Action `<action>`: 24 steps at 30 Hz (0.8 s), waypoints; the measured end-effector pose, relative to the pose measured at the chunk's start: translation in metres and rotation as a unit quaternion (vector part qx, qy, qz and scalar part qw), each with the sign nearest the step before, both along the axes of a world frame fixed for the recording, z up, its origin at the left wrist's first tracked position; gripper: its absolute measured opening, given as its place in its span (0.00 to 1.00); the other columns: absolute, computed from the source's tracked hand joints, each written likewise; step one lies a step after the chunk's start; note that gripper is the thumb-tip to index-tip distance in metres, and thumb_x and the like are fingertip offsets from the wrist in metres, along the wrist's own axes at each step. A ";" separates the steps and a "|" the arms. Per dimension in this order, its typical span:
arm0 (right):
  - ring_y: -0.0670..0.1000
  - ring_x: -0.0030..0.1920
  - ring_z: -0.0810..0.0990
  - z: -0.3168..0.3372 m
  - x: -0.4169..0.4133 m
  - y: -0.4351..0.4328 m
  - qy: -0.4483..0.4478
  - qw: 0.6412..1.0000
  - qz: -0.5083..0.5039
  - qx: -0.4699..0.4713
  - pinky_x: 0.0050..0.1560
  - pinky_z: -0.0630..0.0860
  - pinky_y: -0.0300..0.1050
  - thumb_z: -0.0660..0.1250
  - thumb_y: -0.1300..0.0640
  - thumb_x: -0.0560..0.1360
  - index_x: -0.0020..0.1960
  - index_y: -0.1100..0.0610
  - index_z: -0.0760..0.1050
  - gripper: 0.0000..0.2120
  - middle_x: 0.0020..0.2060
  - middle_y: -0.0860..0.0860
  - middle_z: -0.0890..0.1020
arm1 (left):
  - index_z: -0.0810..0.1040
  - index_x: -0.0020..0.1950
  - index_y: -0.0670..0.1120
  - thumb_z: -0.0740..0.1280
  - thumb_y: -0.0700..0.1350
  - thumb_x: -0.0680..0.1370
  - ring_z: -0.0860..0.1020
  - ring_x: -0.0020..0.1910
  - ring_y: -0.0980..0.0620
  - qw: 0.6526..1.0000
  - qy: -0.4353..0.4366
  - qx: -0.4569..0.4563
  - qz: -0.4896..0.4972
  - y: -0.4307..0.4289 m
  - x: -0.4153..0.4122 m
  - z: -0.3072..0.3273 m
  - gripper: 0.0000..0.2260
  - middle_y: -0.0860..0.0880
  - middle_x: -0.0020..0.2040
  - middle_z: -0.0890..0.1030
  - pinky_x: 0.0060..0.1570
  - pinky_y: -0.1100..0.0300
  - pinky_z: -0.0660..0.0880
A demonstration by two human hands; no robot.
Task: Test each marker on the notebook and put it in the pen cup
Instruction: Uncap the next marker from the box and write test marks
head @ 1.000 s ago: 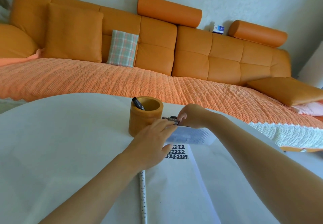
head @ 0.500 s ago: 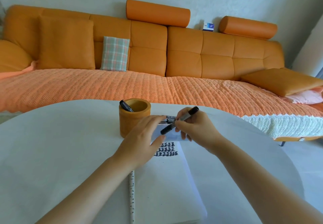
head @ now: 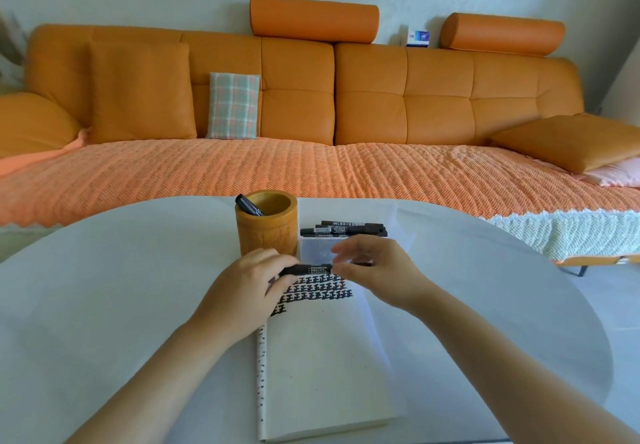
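Head view shows the left hand [head: 244, 289] gripping a marker [head: 311, 268] by its left end. Its fingers are curled round the barrel, which lies level just above the top of the notebook [head: 322, 357]. The right hand [head: 377, 272] is at the marker's other end, but it is blurred, so I cannot tell whether its fingers pinch the cap or hang loose.

The step looks like uncapping. It goes best with the left grip kept firm and the cap drawn straight off along the barrel, so the tip smears neither a finger nor the page. A short stroke then belongs on bare paper below the black marks [head: 315, 291], which already fill the top rows.

The cup [head: 266, 236] stands upright on the table [head: 104, 305], just behind the left hand, with one stored marker [head: 247, 204] leaning on its left rim. Just to its right is a clear box [head: 318, 249]. Spare markers [head: 346, 229] lie lengthwise at the box's top, in it or on it I cannot tell.
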State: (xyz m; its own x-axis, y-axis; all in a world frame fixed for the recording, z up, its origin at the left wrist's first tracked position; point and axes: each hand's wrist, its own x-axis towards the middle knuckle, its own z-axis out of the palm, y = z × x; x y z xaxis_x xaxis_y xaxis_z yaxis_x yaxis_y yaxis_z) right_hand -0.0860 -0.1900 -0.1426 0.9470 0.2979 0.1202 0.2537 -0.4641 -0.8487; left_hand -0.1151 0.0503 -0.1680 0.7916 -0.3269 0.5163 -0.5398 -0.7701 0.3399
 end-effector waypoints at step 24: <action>0.53 0.30 0.72 -0.019 -0.011 0.027 -0.461 0.812 0.084 -0.348 0.27 0.64 0.47 0.60 0.52 0.81 0.45 0.54 0.76 0.10 0.33 0.48 0.73 | 0.78 0.48 0.51 0.62 0.50 0.81 0.75 0.40 0.55 0.994 0.106 0.022 -0.021 0.001 -0.011 0.002 0.07 0.56 0.40 0.76 0.37 0.57 0.73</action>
State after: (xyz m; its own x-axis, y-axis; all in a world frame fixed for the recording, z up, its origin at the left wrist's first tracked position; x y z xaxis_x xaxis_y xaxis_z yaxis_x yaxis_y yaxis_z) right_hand -0.0974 -0.1629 -0.1619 0.4888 0.7139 0.5015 0.7421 -0.6424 0.1912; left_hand -0.1264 0.0517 -0.1659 0.8658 -0.3808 0.3246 -0.4922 -0.7650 0.4154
